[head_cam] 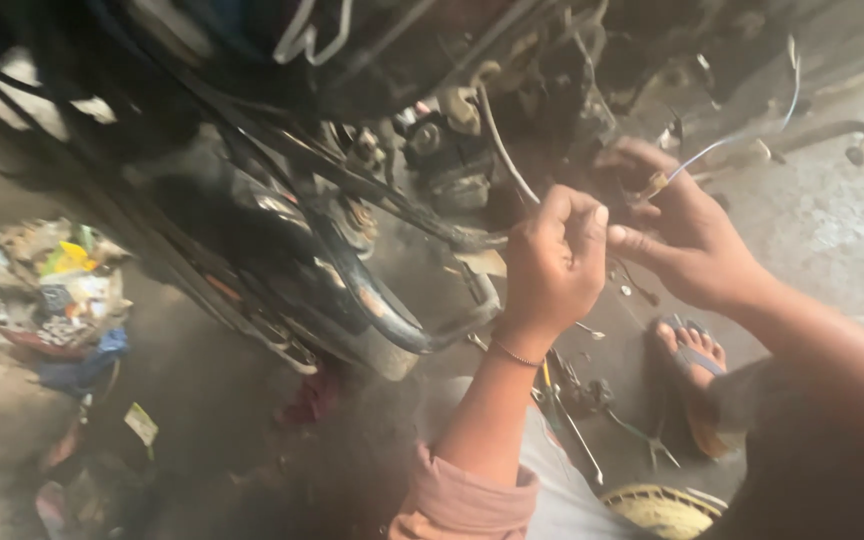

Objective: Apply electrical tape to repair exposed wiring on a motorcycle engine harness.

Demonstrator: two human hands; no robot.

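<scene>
Head view: the left hand (552, 262) is fisted, its grip pinching a thin grey cable (500, 150) running up into the greasy black motorcycle frame (372, 300); the right hand (687, 240) pinches a fine pale wire (722, 148) at its brass-coloured end. Joining them looks in hand; the next move calls for steady alignment.

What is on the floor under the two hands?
Scattered tools, a sandalled foot and a yellow woven object. The left hand and right hand cover the rest.
</scene>
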